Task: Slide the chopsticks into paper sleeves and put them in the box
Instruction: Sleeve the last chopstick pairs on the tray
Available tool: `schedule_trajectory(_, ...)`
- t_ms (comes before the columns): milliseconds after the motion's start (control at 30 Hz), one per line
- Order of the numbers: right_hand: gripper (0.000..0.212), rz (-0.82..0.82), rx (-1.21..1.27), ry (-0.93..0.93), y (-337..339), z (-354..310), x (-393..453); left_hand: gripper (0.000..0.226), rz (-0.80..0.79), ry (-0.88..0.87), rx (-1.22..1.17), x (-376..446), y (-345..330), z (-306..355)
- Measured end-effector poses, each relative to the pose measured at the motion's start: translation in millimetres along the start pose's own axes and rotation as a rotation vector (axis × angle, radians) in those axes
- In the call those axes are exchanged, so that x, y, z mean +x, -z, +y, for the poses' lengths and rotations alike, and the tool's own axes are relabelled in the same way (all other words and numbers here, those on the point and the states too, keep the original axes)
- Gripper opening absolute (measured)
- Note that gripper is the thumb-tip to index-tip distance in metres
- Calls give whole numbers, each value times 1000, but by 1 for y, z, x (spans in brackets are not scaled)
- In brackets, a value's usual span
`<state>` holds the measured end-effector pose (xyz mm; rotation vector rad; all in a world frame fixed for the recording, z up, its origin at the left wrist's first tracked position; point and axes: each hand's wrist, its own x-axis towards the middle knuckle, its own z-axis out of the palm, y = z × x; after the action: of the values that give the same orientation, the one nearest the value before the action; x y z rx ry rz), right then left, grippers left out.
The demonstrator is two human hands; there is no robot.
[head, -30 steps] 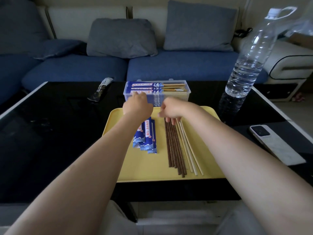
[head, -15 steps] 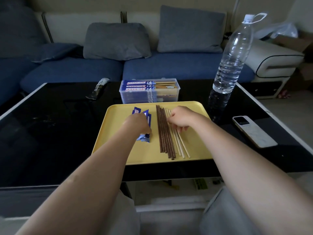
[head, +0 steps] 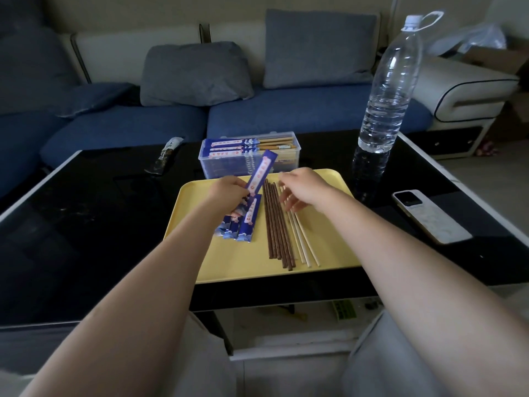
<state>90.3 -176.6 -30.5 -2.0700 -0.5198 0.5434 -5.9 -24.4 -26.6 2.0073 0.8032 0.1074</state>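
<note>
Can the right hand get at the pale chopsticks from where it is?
Probably yes. The right hand hovers open right over the pale chopsticks on the tray, and nothing lies between them. The left hand holds a sleeve off to the side, clear of them.

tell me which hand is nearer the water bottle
Right. The right hand hovers over the chopsticks on the tray, left of the water bottle; the left hand, holding a blue sleeve, is further left still.
</note>
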Motion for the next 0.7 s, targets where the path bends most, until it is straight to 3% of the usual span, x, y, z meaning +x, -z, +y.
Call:
schedule_trajectory(100, 33, 87, 263, -24, 3, -4, 0, 14, -147, 23, -25, -10, -5, 3)
schedule_trajectory(300, 23, 96, 303, 28, 14, 0, -1, 23, -371, -25, -102, -14, -6, 2)
schedule_trajectory(367, 25, 49, 304, 33, 18, -2, -1, 22, -333, -34, -185, -14, -8, 2)
schedule_trajectory(467, 29, -147, 240, 18, 21, -4, -3, 19, -215, 22, -495, -13, -10, 5)
schedule_trajectory(533, 22, -210, 198, 15, 21, -3, -6, 20, -164, 89, -638, -12, -11, 8)
schedule_trajectory(600, 16, -156, 186, 18, 21, -2, -7, 17, -121, 124, -590, -13, -13, 12)
schedule_trajectory(700, 15, -69, 193, 13, 23, -1, -8, 12, -43, 35, -326, -15, -15, 13)
